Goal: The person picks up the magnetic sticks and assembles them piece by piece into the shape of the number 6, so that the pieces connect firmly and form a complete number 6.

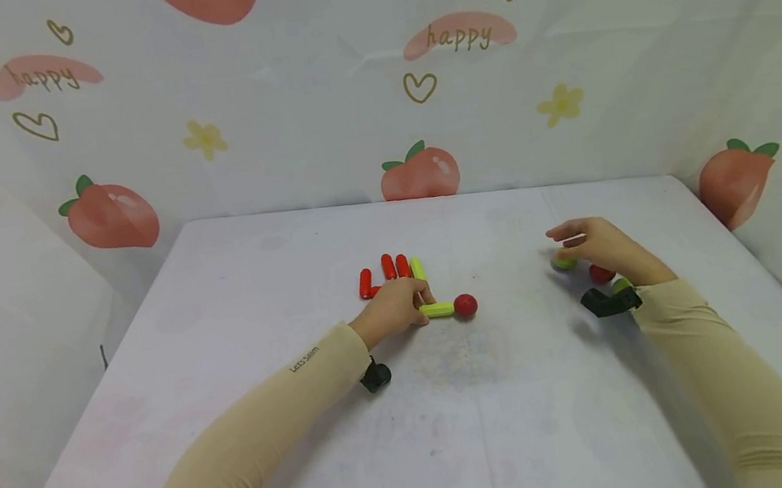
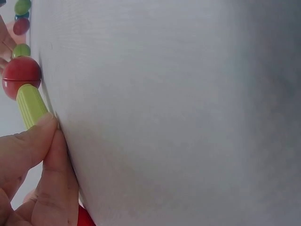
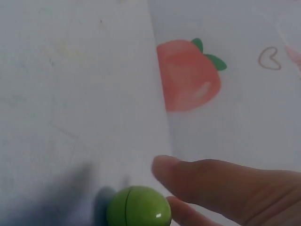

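My left hand (image 1: pixel 395 309) pinches the near end of a yellow-green ribbed stick (image 1: pixel 439 309) between thumb and fingers. At the stick's other end a red ball (image 1: pixel 465 305) touches it, and the left wrist view shows a seam round this ball (image 2: pixel 21 75). To the right, my right hand (image 1: pixel 608 249) hovers over a green ball (image 1: pixel 564 262), its fingers loosely bent. In the right wrist view a finger lies just beside this green ball (image 3: pixel 138 207); whether they touch, I cannot tell. Under the right hand are another red ball (image 1: pixel 602 273) and a second green ball (image 1: pixel 621 284).
Several red sticks (image 1: pixel 388 266) and another yellow-green stick (image 1: pixel 417 268) lie just beyond the left hand, partly hidden by it. Both wrists carry black cameras. The white-covered table (image 1: pixel 286 251) meets a patterned cloth backdrop (image 1: pixel 312 121) at its far edge.
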A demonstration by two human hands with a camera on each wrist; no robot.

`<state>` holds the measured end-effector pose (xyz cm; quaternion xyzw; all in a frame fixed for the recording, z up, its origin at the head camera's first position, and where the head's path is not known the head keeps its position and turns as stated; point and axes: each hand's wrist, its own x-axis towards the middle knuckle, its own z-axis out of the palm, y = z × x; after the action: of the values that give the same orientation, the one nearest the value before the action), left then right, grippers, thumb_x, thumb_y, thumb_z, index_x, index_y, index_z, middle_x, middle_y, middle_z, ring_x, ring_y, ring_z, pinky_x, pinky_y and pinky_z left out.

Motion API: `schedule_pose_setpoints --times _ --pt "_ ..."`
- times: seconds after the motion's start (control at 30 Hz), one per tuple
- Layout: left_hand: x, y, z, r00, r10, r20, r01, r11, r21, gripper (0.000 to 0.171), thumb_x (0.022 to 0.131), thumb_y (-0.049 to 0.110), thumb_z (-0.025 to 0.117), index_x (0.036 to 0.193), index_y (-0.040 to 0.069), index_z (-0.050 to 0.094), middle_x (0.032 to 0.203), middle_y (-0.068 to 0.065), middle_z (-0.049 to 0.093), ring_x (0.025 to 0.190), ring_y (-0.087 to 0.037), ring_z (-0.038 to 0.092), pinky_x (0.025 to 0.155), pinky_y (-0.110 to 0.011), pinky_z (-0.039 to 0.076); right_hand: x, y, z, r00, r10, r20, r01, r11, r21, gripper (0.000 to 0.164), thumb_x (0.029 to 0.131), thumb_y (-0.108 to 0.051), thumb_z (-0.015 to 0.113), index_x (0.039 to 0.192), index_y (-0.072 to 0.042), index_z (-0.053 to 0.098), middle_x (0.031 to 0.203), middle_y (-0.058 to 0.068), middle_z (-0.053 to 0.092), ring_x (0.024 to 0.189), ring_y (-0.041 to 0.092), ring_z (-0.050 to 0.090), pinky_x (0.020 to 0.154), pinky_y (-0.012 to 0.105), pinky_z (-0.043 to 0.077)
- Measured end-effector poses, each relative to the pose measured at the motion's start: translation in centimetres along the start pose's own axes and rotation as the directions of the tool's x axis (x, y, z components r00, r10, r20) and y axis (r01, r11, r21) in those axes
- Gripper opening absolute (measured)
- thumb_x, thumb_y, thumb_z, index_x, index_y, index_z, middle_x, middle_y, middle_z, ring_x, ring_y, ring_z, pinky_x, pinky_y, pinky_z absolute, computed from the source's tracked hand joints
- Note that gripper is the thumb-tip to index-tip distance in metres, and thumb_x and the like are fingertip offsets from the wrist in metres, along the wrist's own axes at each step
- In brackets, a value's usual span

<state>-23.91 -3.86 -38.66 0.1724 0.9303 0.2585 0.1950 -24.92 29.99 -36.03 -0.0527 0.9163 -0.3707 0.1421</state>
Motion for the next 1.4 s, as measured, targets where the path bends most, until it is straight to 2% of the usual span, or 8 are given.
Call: schedule_pose_setpoints --times 0.13,0.27,0.6,0.83,1.0,1.07,1.3,1.4 --pt "0.0 0.1 0.0 1.000 0.001 0.000 -0.001 1.000 0.009 0.019 0.082 0.009 0.077 0.097 0.014 0.068 0.086 -0.002 0.061 0.079 -0.014 0.055 0.067 -0.021 0.045 0.3 0.6 -0.2 0.998 0.034 0.049 -0.032 0.998 -0.055 0.051 0.091 -0.019 0.067 0.134 0.003 0.051 0.138 0.027 0.048 0.127 0.043 0.047 0.102 0.051 0.041" --pt "0.0 0.1 -0.1 1.000 -0.001 0.000 0.001 1.000 0.013 0.018 0.082 0.009 0.077 0.097 0.014 0.068 0.086 -0.002 0.061 0.079 -0.014 0.055 0.067 -0.021 0.046 0.4 1.0 -0.3 0.997 0.028 0.074 -0.021 0.995 -0.097 0.052 0.089 -0.018 0.069 0.133 0.004 0.052 0.137 0.028 0.049 0.126 0.044 0.048 0.101 0.050 0.040" --pt "-0.1 0.2 -0.1 1.000 -0.006 0.002 0.006 1.000 0.013 0.018 0.082 0.009 0.076 0.098 0.014 0.068 0.087 -0.003 0.062 0.080 -0.014 0.055 0.067 -0.021 0.046 0.5 1.2 -0.4 0.996 0.025 0.088 -0.014 0.993 -0.116 0.050 0.088 -0.015 0.068 0.132 0.005 0.053 0.134 0.028 0.051 0.120 0.038 0.052 0.095 0.042 0.041" --pt "0.0 0.2 0.0 1.000 -0.005 0.006 0.005 1.000 0.019 0.019 0.082 0.009 0.077 0.098 0.014 0.068 0.086 -0.002 0.061 0.078 -0.014 0.054 0.066 -0.021 0.044 0.5 0.9 -0.3 0.999 0.014 0.052 -0.008 0.994 -0.110 0.052 0.089 -0.019 0.068 0.133 0.003 0.052 0.137 0.028 0.047 0.124 0.043 0.049 0.099 0.051 0.042" --pt "0.0 0.2 0.0 1.000 -0.008 0.005 0.007 1.000 0.015 0.018 0.082 0.009 0.077 0.097 0.014 0.068 0.086 -0.002 0.061 0.079 -0.014 0.054 0.066 -0.021 0.045 0.1 -0.4 0.0 1.000 -0.018 0.003 0.018 0.995 -0.098 0.050 0.090 -0.015 0.067 0.135 0.000 0.052 0.137 0.025 0.050 0.123 0.042 0.051 0.094 0.046 0.046" --pt "0.0 0.1 0.0 1.000 -0.007 0.004 0.007 1.000 0.012 0.018 0.082 0.009 0.077 0.097 0.014 0.068 0.087 -0.002 0.061 0.079 -0.014 0.054 0.066 -0.021 0.045 -0.2 -1.1 0.2 0.999 -0.038 -0.022 0.036 0.995 -0.093 0.050 0.090 -0.015 0.067 0.134 0.000 0.053 0.135 0.024 0.053 0.121 0.040 0.054 0.092 0.043 0.046" --pt "0.1 0.0 0.0 1.000 -0.013 0.003 0.013 1.000 0.018 0.019 0.082 0.009 0.077 0.097 0.015 0.068 0.086 -0.002 0.061 0.079 -0.014 0.054 0.066 -0.021 0.045 -1.6 -3.6 1.1 0.986 -0.131 -0.101 0.125 0.990 -0.057 0.047 0.090 -0.020 0.068 0.132 -0.003 0.055 0.129 0.022 0.057 0.118 0.040 0.057 0.098 0.052 0.043" --pt "0.1 0.1 0.1 1.000 -0.013 0.002 0.013 1.000 0.017 0.018 0.082 0.009 0.077 0.097 0.015 0.068 0.086 -0.002 0.061 0.078 -0.014 0.054 0.065 -0.021 0.045 -2.2 -4.4 1.8 0.976 -0.177 -0.128 0.174 0.984 -0.038 0.045 0.090 -0.020 0.069 0.130 -0.004 0.057 0.128 0.019 0.059 0.116 0.038 0.059 0.097 0.050 0.047"
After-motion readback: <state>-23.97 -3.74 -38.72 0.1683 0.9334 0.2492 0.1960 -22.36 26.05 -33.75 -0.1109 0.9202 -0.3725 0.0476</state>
